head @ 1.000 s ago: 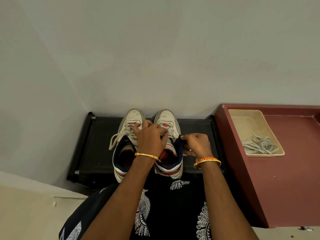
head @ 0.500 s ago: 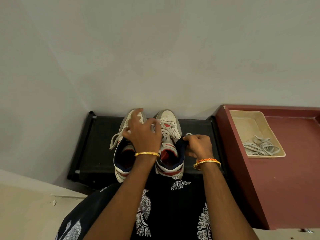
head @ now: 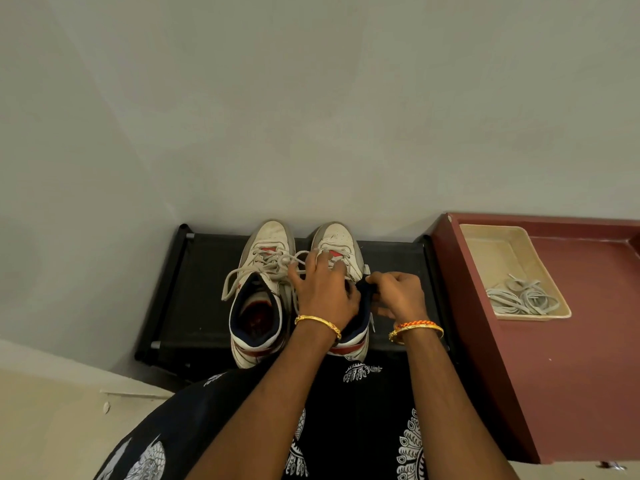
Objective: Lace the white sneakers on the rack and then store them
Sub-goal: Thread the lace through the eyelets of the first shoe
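Rightward, tray (head: 474, 237), spare laces (head: 519, 299) inside

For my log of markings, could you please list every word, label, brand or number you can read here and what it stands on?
No readable text anywhere in the head view.
Left sneaker: a red star mark on its side, no lettering.
Right sneaker: red patch on the tongue, nothing legible.
Tray of spare laces: no label.
Black garment: white motifs only, no words.
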Available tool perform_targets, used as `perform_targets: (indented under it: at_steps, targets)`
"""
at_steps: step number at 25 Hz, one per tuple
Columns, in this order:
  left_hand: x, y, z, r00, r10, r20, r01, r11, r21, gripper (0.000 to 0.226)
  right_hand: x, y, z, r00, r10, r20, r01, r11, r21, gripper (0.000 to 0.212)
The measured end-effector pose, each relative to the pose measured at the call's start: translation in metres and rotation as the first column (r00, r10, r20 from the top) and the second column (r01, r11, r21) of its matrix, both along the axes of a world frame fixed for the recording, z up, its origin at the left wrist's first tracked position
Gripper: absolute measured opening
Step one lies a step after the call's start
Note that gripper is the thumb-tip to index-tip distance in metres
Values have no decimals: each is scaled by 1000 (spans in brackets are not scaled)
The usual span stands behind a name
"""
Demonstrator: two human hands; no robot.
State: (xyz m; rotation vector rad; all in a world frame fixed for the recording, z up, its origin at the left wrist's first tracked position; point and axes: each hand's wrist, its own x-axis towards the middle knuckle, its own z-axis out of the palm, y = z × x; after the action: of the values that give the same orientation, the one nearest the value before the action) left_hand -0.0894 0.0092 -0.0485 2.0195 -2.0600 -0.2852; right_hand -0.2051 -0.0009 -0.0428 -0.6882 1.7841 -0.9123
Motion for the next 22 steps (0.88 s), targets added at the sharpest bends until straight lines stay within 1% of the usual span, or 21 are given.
perform_targets:
  at_steps: [3, 5, 7, 9, 10, 11, 12, 13, 14, 15, 16, 17, 18, 19, 20, 21, 22]
  targets:
    - [0, -2, 0, 999, 41, 34, -41, 999, 2, 33, 1, -1, -1, 1000, -3, 5, 3, 1000, 1, 14]
    - [2, 0, 0, 999, 44, -3, -45, 998, -45, 27, 3, 0, 2, 1000, -17, -3, 17, 1000, -4, 15]
    - [4, 4, 3, 994, 69, -84, -81, 986, -149, 16, 4, 1, 4, 999, -42, -15, 42, 999, -11, 15]
    - [9, 5, 8, 964, 137, -228, -198, 943, -269, 6, 3, 1, 5, 998, -54, -18, 54, 999, -5, 15]
    - [15, 3, 11, 929, 186, -321, -289, 906, -310, 6, 2, 1, 6, 999, -52, -13, 53, 999, 2, 14]
    - [22, 1, 18, 873, 242, -424, -400, 852, -337, 7, 2, 1, 6, 999, -50, -7, 50, 999, 10, 13]
    - [32, -1, 21, 796, 293, -529, -517, 783, -346, 7, 1, 1, 7, 999, -49, 0, 49, 999, 14, 13]
    - [43, -4, 24, 702, 329, -632, -620, 719, -314, 7, 2, 1, 7, 999, -46, 9, 46, 999, 16, 13]
    - [53, -5, 24, 595, 350, -723, -691, 682, -239, 6, 2, 1, 8, 999, -42, 16, 42, 999, 15, 12]
    - [61, -6, 25, 503, 358, -787, -721, 676, -153, 5, 3, 1, 9, 999, -37, 18, 37, 999, 13, 12]
    - [65, -6, 24, 445, 363, -819, -714, 695, -81, 6, 4, 2, 10, 999, -33, 18, 33, 999, 9, 13]
    - [65, -5, 25, 447, 376, -812, -684, 729, -39, 12, 5, 2, 11, 999, -32, 18, 32, 999, 6, 13]
    - [62, -4, 24, 517, 394, -760, -635, 772, -32, 20, 5, 2, 11, 999, -32, 20, 31, 999, 5, 14]
    - [57, -2, 23, 644, 384, -662, -556, 829, -61, 30, 6, 3, 12, 999, -31, 23, 31, 1000, 4, 14]
    - [49, -2, 21, 783, 327, -529, -441, 892, -102, 38, 6, 2, 12, 999, -31, 26, 31, 1000, 4, 14]
    - [39, 0, 20, 892, 237, -386, -310, 940, -140, 43, 6, 2, 12, 999, -31, 28, 31, 1000, 5, 14]
    - [29, 1, 17, 955, 142, -259, -187, 970, -157, 46, 5, 2, 12, 999, -30, 28, 30, 1000, 5, 14]
